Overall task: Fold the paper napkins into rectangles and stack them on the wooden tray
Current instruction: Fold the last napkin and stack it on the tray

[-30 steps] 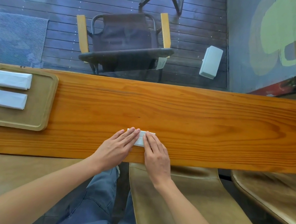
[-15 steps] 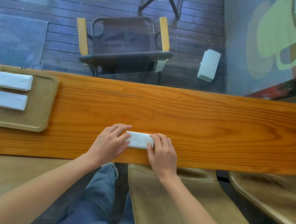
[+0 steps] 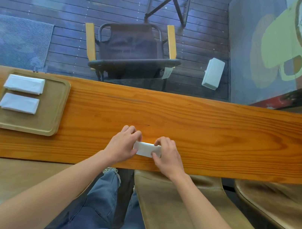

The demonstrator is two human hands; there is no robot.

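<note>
Tabletop (image 3: 211, 135): a long plank of orange wood running left to right across the view, with a seat and the person's knees below its near edge.

Wooden tray (image 3: 58, 112): at the far left of the tabletop, well apart from the hands. It carries two folded napkins lying side by side, not stacked: a far napkin (image 3: 25, 84) and a near napkin (image 3: 19, 103), each with its long axis left to right.

Left hand (image 3: 122, 145) and right hand (image 3: 168, 155): both rest near the front edge of the tabletop, at about its middle, one at each end of the work piece. The fingers of each hand are curled and pinch an end of it.

Folded napkin (image 3: 146, 149): a small white rectangle held between the two hands, low over or on the tabletop; which cannot be told. Its long axis runs left to right, matching the two on the tray.

Key relation: the tray lies to the left of the held napkin, along the napkin's own long axis, so the left hand is the nearer one for the carry. The napkin appears fully folded and ready to move.
</note>
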